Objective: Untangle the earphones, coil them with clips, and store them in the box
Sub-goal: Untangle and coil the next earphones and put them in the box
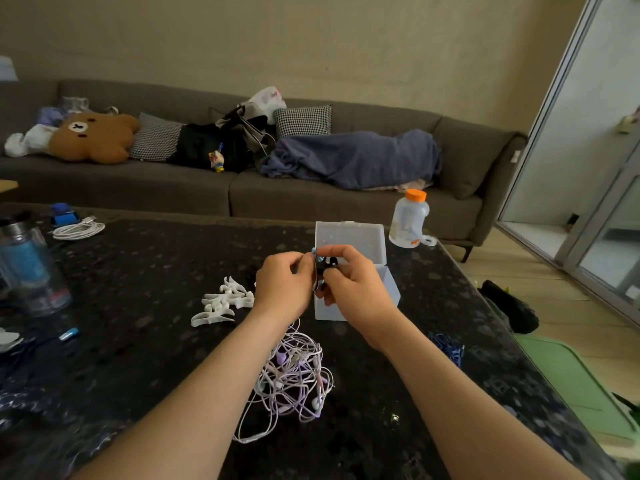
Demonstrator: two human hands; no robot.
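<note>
Nearest on the bench [145,278], a white-and-purple earphone tangle [294,379] is still lying unsorted, so most of the work looks to be remaining. Beyond it, the left hand [282,289] and right hand [353,289] are pinching a dark coiled earphone bundle [323,268] with clenched fingers [330,252], beside spare white clips [223,303]. Farther back, the clear box [391,282] is sitting open; its contents are hidden behind the hands.

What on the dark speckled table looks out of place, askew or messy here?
Nothing is spilled or broken. The white and lilac earphone cables still lie in a tangled heap near the table's front, and the white plastic clips sit scattered left of the open clear plastic box. Both hands pinch a small dark, partly hidden item.
</note>
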